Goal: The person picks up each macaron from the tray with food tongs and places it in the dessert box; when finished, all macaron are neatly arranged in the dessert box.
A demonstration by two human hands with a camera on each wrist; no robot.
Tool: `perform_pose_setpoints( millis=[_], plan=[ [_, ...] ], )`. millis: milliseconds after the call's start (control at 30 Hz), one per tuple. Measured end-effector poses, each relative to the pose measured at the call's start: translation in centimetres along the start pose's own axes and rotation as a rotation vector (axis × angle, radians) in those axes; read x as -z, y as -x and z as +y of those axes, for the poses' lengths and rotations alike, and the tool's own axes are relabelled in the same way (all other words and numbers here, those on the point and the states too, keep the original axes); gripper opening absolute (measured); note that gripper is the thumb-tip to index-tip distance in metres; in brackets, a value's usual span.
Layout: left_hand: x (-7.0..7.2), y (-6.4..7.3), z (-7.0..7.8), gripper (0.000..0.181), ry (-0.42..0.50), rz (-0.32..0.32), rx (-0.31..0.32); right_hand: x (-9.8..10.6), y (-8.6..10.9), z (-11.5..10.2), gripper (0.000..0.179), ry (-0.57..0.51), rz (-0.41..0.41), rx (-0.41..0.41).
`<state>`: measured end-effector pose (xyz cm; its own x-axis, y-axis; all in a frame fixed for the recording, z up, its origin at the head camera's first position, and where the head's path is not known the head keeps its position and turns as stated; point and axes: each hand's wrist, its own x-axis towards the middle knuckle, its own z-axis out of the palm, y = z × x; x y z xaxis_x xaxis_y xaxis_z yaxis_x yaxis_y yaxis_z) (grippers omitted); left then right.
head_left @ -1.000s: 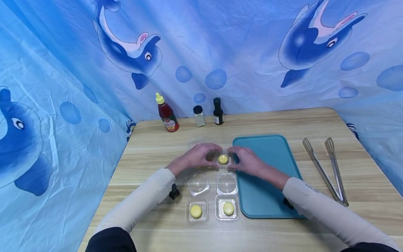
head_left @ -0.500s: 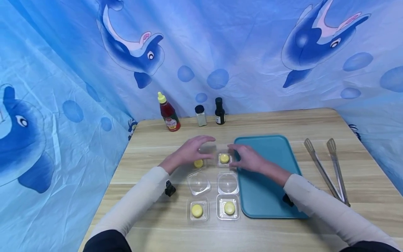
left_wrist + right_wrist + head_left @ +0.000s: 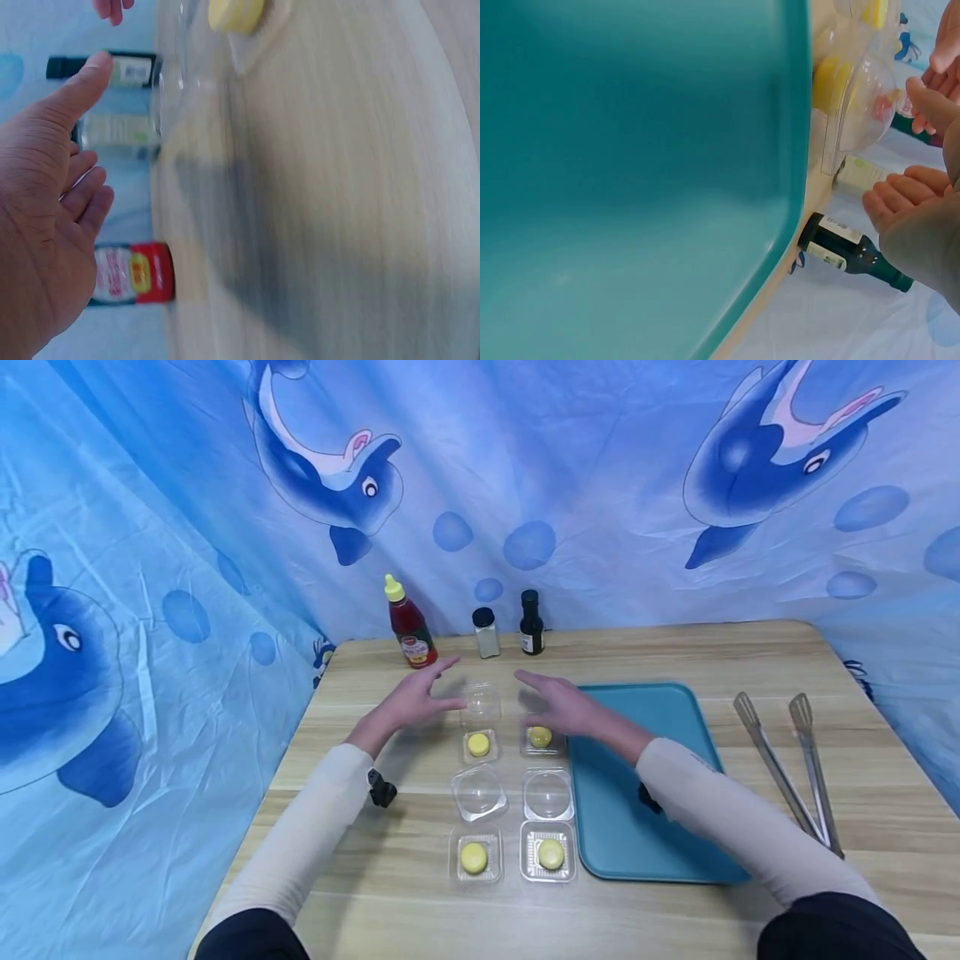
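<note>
My left hand (image 3: 411,700) hovers left of the back left clear plastic box (image 3: 480,758), thumb and fingers spread, holding nothing. That box holds a round yellow pastry (image 3: 478,744), its clear lid (image 3: 480,703) folded back. My right hand (image 3: 564,704) hangs above the back right box, fingers extended and nothing gripped. Inside that box sits another yellow pastry (image 3: 832,82), with a domed clear lid (image 3: 870,101) over it in the right wrist view; whether it is fastened I cannot tell. Two front boxes (image 3: 475,878) (image 3: 547,877) each hold a yellow pastry, lids laid open behind them.
A teal tray (image 3: 652,793) lies to the right, partly beneath my right forearm. Metal tongs (image 3: 791,777) rest beyond it. Along the back edge stand a red sauce bottle (image 3: 411,627), a black-capped shaker (image 3: 486,633) and a small dark bottle (image 3: 531,625).
Both hands have come away from the back right box. The left has moved left and away, uncovering the back left box; the right has lifted and shifted slightly left.
</note>
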<state>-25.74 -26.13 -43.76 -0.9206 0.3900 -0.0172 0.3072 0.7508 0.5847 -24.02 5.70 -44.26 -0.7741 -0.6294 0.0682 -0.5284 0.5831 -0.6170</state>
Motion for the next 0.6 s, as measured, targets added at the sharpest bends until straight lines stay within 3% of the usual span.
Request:
perform_pose_setpoints(
  millis=[267, 600],
  plan=[
    [0.0, 0.5, -2.4, 0.091, 0.016, -0.056, 0.001, -1.1, -3.3, 0.1, 0.088, -0.019, -0.076, -0.065],
    [-0.9, 0.3, -2.1, 0.087, -0.002, -0.098, -0.034, -2.4, -5.5, 0.2, 0.086, -0.04, -0.122, -0.105]
  ],
)
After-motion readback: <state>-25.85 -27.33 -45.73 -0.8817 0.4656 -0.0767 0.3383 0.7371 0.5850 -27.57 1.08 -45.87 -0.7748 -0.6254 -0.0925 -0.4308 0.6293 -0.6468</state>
